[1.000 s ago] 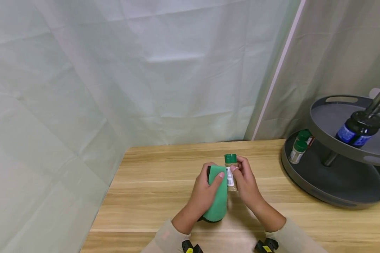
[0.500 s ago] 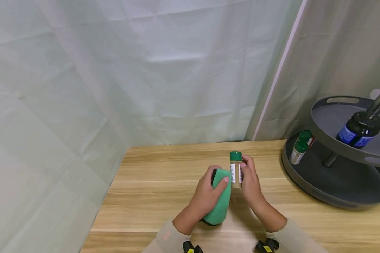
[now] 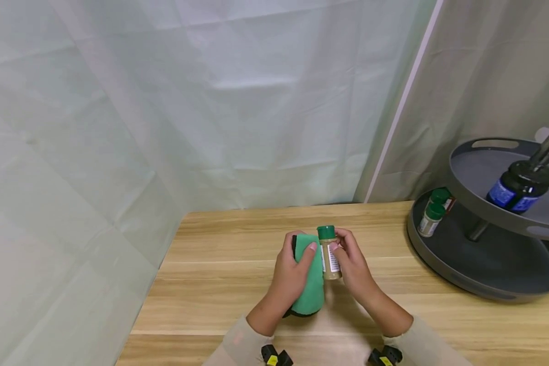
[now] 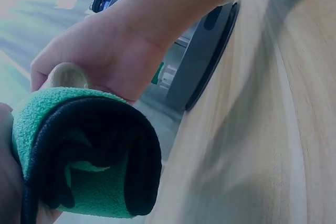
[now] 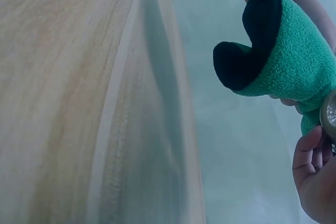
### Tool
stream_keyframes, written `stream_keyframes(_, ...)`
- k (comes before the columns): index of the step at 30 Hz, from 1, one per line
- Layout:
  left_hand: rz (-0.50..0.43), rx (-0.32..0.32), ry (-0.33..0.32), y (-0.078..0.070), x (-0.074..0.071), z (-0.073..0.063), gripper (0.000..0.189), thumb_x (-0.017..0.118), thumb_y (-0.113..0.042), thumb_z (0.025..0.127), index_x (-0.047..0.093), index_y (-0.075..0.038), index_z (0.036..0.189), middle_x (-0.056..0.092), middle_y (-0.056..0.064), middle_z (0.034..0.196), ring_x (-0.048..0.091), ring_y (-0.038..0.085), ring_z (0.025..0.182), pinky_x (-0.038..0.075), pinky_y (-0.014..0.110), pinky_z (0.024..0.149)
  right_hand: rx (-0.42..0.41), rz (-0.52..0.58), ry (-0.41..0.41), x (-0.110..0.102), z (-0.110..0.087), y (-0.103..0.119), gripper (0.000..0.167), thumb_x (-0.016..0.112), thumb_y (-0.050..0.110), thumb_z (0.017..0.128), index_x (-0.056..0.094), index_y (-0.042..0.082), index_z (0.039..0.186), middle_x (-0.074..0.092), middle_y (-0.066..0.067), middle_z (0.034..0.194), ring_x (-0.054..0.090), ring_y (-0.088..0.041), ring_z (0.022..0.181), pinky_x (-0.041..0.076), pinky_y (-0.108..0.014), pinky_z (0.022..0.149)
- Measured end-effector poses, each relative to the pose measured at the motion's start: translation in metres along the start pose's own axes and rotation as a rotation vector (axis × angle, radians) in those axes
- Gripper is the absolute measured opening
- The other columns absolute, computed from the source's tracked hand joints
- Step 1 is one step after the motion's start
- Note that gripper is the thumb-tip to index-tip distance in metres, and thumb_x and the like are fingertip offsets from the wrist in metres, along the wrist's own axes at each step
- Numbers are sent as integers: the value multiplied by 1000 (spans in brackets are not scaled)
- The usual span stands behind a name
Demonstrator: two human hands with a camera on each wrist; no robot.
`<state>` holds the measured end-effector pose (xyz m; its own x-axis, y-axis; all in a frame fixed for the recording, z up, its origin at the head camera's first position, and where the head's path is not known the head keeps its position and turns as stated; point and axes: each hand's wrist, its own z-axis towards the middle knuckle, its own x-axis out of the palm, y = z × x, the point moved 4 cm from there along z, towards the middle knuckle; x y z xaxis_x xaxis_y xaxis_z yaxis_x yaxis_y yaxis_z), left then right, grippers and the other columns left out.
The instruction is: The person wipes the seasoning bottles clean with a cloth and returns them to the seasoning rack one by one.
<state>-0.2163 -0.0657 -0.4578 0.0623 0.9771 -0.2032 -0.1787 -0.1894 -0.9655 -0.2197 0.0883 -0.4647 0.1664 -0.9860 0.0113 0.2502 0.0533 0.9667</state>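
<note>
My left hand grips a folded green cloth with a dark edge, thumb over its face. In my right hand is a spice bottle with a green cap, a white label and tan contents, pinched between thumb and fingers. The bottle stands nearly upright against the cloth's right side, above the table. From the left wrist view, the cloth shows its rolled, open end, with the bottle's base just behind it. The right wrist view catches the cloth beside the bottle's round bottom.
A two-tier dark grey turntable stands at the right of the wooden table. Its lower tier bears green-capped spice bottles; a dark jar with a blue label sits on the upper tier. Pale curtains hang behind.
Both hands shifted right and slightly up the picture, then back left with the cloth and the bottle. The bottle has turned in my right hand, so its label faces differently.
</note>
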Motion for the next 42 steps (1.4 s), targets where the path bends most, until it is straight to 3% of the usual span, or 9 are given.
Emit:
stream_keyframes(5,-12,-7,-3,0,0,-1,34,59,-40,102,49,-19,126,63,8,107,62,17,88,55,32,76,-32,-4,23,1,-1,-1,32,43,11,108,40,2,138,53,-8,104,60,-11,84,56,-28,68)
stream_keyframes(11,-3,-5,64,-2,4,-3,33,60,-40,102,49,-21,126,61,8,103,61,16,84,54,31,72,-35,-36,-45,-3,0,1,32,40,12,109,41,2,139,55,-9,106,59,-12,82,55,-27,66)
stream_keyframes(21,194,84,160,-5,13,-9,38,58,-45,102,50,-21,129,60,1,104,58,12,85,52,28,71,28,-31,-193,-15,3,1,35,30,23,112,39,5,140,51,-4,110,52,-14,87,49,-24,70)
stream_keyframes(26,238,86,172,-5,15,-11,38,58,-46,101,50,-22,129,59,0,103,57,11,83,51,27,68,27,-10,-214,-17,3,2,40,22,27,112,37,4,141,48,-4,109,49,-15,89,46,-23,74)
stream_keyframes(32,201,68,121,-3,14,-10,35,58,-44,101,50,-23,128,60,0,103,58,12,85,52,28,72,34,24,-163,-13,3,3,38,22,19,110,38,5,141,48,-6,110,51,-15,88,48,-23,72)
stream_keyframes(42,76,7,1,1,5,-3,35,58,-44,102,49,-20,126,61,6,101,60,16,83,52,30,72,35,60,-16,0,1,1,32,38,16,109,42,4,139,51,-7,108,61,-13,85,57,-28,70)
